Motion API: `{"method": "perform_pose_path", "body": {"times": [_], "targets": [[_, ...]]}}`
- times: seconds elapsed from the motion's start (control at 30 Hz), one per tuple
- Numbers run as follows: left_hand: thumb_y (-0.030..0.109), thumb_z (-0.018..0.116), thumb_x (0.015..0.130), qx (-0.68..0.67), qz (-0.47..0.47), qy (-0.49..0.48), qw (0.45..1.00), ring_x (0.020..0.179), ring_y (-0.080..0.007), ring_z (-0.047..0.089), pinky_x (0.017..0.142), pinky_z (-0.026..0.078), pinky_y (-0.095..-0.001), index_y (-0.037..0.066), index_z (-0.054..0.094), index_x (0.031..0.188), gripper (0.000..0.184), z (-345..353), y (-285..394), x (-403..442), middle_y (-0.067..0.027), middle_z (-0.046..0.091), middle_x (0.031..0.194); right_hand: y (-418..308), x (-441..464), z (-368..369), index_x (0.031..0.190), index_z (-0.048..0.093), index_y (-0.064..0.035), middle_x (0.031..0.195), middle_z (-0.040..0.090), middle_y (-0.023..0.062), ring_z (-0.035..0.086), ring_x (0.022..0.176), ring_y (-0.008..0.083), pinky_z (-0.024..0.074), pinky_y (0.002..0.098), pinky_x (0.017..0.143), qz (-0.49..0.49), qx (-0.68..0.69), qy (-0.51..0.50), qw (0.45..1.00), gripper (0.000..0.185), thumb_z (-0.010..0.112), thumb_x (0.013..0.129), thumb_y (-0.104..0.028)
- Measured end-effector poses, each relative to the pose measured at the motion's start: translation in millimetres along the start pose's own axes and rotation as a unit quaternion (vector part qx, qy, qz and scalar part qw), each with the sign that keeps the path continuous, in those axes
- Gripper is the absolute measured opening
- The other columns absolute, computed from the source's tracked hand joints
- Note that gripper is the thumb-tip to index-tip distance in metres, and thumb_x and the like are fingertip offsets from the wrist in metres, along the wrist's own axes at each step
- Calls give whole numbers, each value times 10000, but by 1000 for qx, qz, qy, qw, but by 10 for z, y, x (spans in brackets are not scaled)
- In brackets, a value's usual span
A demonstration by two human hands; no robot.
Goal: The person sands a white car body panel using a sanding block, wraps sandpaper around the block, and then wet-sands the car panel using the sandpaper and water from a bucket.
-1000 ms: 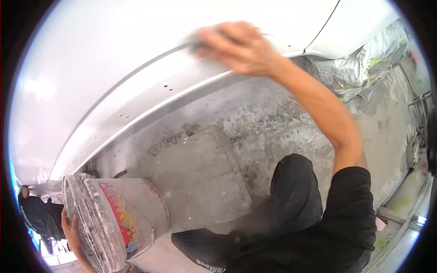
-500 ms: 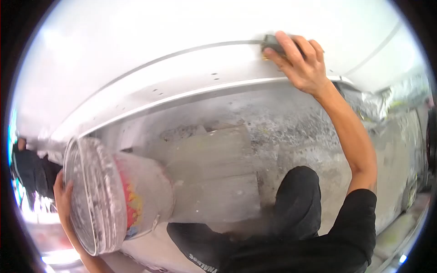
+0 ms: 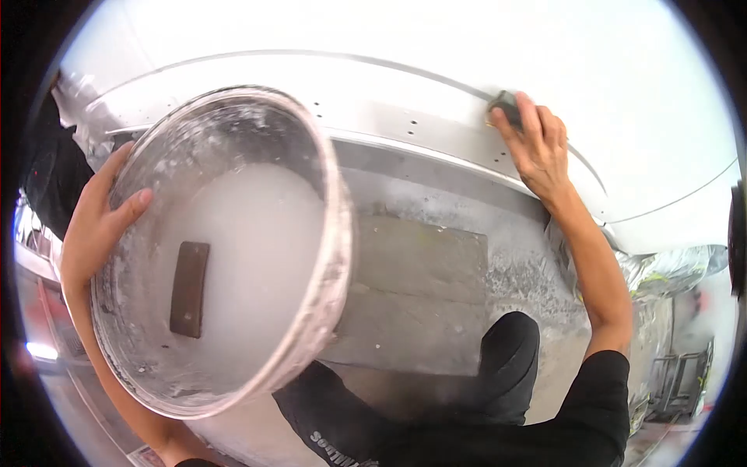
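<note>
My left hand (image 3: 97, 222) grips the rim of a dusty bucket (image 3: 336, 257) at the left, its thumb over the inner edge. Inside the bucket is cloudy whitish liquid (image 3: 257, 233), with a brown rectangular block (image 3: 189, 289) near the left inner wall. At the upper right, my right hand (image 3: 537, 148) is closed on a small dark block (image 3: 506, 110), which rests against the white panel (image 3: 420, 93) at its curved groove. Small holes show in the panel below the groove.
A flat grey slab (image 3: 420, 296) lies on the stained floor between the bucket and my knees. Crumpled plastic sheeting (image 3: 669, 268) hangs at the right, above a metal stand (image 3: 681, 381). Dark clothing of another person (image 3: 54, 163) shows at the far left.
The view has turned left, and the bucket now shows its open top and contents. My left hand has stayed at its rim. My right hand has moved along the panel with the dark block.
</note>
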State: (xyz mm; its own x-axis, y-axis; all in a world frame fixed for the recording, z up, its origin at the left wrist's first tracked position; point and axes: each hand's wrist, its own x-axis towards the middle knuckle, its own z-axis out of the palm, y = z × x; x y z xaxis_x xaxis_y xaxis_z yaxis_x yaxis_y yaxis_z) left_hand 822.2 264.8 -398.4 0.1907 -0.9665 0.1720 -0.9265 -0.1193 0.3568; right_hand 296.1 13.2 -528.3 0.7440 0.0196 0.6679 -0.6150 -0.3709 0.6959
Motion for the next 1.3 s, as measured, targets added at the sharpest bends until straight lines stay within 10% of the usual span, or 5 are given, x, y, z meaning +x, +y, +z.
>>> {"method": "perform_pose_path", "body": {"times": [0.2,0.4,0.93,1.1,1.3], "targets": [[457,766,870,24,57,31,998,1421,-360,477,1204,313,-427,-11,451,1528,867,26,-77,-37,-258,526,1502,-957,1734,652,1323,687,-104,1400,558,140,547,1164,269,466,410,880,-63,-39,38,997,398,611,936,-155],[484,761,869,56,85,45,994,1424,-374,474,1198,323,-442,18,452,1537,871,25,-63,-101,-261,532,1493,-410,777,236,1363,662,-82,1461,533,179,531,1261,312,464,437,935,-25,-11,-15,1000,438,603,937,-166],[305,734,890,64,127,75,987,1233,-355,570,1095,405,-414,-3,451,1524,760,64,-157,-101,-206,620,1310,-688,1308,363,1384,645,-88,1438,528,190,532,1225,287,468,408,898,-38,9,-15,999,435,608,956,-148],[227,695,901,76,133,89,984,1194,-357,573,1078,413,-413,16,457,1526,701,87,-190,-124,-203,614,1267,-1555,2809,1152,1245,643,-56,1391,548,165,573,1168,279,503,400,858,-107,-41,36,993,333,665,950,-209],[183,642,910,83,125,91,984,1173,-365,575,1067,419,-418,25,477,1511,643,97,-185,-113,-198,612,1220,-1175,2155,971,1418,570,-89,1373,556,226,568,1202,310,496,432,873,-75,51,51,995,515,665,940,-257]]}}
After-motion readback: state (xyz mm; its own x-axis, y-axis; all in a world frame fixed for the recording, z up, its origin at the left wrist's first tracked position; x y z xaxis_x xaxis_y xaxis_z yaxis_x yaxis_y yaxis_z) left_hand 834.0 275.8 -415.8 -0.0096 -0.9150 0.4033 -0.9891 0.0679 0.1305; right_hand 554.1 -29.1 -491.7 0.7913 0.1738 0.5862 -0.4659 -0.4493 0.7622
